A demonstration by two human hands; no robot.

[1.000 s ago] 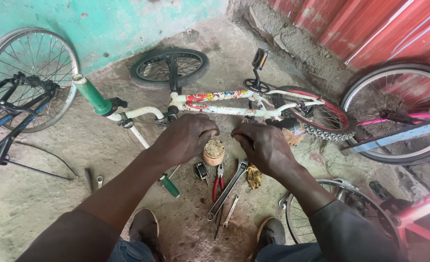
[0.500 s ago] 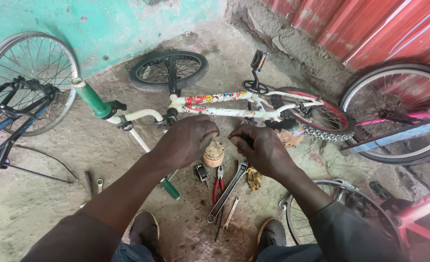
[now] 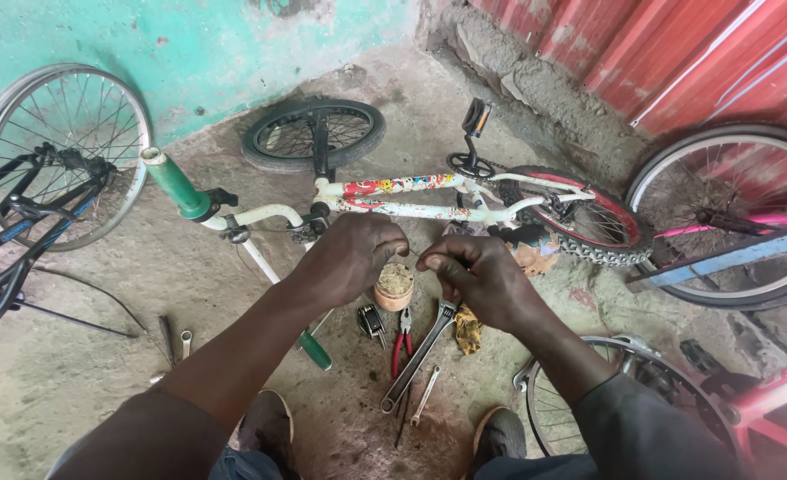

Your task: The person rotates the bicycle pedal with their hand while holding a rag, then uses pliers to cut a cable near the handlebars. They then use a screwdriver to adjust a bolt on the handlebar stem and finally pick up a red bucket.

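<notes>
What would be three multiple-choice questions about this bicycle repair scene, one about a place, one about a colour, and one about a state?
1. Where is the small tub?
A. On the ground below the hands
B. On the bicycle seat
C. Against the red wall

2. What colour is the handlebar grip?
A. Yellow
B. Green
C. Black

3. How is the white small bicycle positioned?
A. Standing upright
B. Hanging from the wall
C. Lying on its side

Answers:
1. A: the tub sits on the ground between the left hand and right hand.
2. B: the grip is plainly green.
3. C: frame and both wheels lie flat on the ground.
</notes>
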